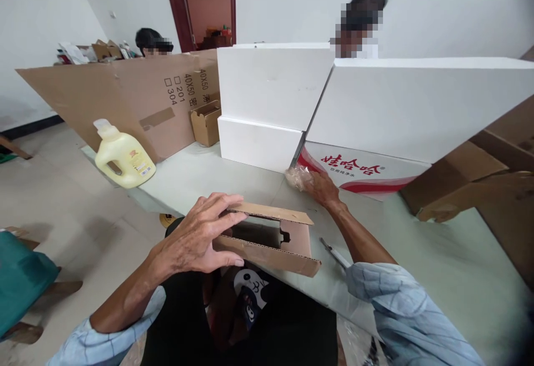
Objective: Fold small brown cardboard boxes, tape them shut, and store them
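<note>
An open cardboard box (295, 238) rests at the table's near edge, its flaps standing up and its inside dark. My left hand (198, 238) grips its left end, fingers over the far flap and thumb along the near one. Farther forward, my right hand (323, 189) is closed on a crumpled clear plastic bag (298, 178), in front of the white boxes. What the bag contains, if anything, I cannot make out. Beneath my right forearm lies a slim metal tool (334, 252), partly covered by the sleeve.
A yellow detergent jug (125, 157) stands at the table's left edge. Behind are a large cardboard panel (137, 104), a small brown carton (206, 124), stacked white boxes (271, 85) and a red-and-white carton (362, 171). Brown cartons (459, 182) stand right. Two people are beyond.
</note>
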Motion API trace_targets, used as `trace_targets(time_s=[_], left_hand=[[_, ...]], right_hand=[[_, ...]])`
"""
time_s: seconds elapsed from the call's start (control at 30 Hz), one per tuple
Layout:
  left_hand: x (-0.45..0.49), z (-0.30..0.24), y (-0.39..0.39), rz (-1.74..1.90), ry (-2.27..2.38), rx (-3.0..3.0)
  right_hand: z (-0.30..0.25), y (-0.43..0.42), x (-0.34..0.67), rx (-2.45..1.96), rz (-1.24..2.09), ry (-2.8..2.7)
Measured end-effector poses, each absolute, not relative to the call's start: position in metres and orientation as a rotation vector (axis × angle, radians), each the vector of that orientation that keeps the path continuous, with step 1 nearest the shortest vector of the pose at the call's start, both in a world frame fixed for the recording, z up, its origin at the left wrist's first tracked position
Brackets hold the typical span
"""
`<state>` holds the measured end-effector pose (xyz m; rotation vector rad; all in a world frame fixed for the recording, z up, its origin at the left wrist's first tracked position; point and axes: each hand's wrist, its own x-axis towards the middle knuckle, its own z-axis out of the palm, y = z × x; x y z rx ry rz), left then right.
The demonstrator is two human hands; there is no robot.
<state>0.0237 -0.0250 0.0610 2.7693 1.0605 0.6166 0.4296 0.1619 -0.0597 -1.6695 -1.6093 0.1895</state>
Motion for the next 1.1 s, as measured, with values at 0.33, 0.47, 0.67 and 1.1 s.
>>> trace_targets(time_s=[0.33, 0.47, 0.67, 1.1], left_hand=[[0.027, 0.091, 0.015, 0.571, 0.992, 2.711], [0.034, 0.093, 0.025, 0.499, 0.987, 2.718], [0.037, 0.101, 0.024, 0.182, 1.116, 2.785], [0.047, 0.124, 0.013, -0.207, 1.305, 2.807]], right_hand=[[0.012, 0.007, 0.368, -1.309, 0.364, -1.627], [0.041, -0.018, 0.359, -1.432, 0.567, -1.770], [0.047, -0.017, 0.356, -1.569, 0.614, -2.102], [0.040, -0.003, 0.337, -1.654, 0.507, -2.114]])
